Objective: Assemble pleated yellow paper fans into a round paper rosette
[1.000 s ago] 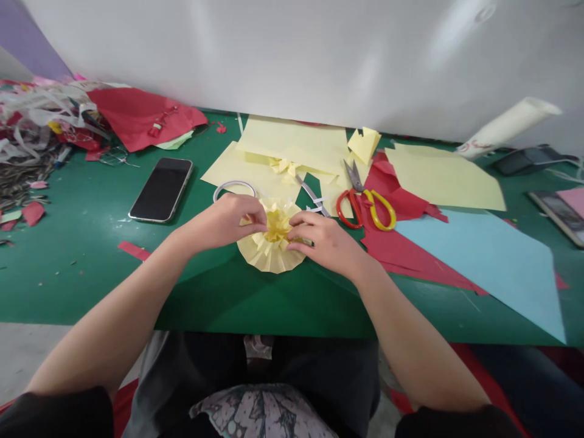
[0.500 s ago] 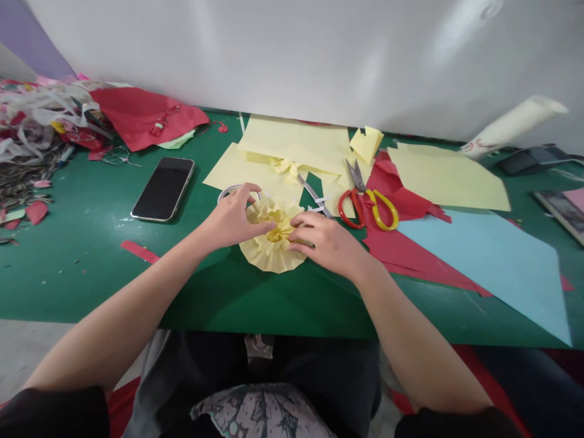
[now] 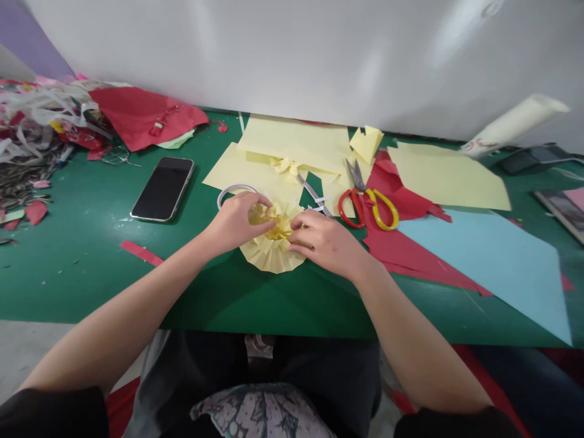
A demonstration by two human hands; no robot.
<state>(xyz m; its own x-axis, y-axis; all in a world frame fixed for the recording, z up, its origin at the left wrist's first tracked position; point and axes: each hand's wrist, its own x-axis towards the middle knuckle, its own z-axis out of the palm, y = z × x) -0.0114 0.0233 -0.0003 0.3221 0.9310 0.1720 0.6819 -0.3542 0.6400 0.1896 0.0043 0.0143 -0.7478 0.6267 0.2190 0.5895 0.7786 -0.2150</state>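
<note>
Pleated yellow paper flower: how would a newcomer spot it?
On the green table, find the left hand and right hand facing each other. Between them sits the pleated yellow paper flower. Unlike the flat yellow sheets behind, it is round, its folds fanning outward.

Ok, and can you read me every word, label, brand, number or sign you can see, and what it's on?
None can be read.
White roll: red marks near its lower end, too blurred to tell if they are letters.
Wall: a faint round mark at top right, too blurred to make out.
Black phone: dark screen, no text visible.
</note>
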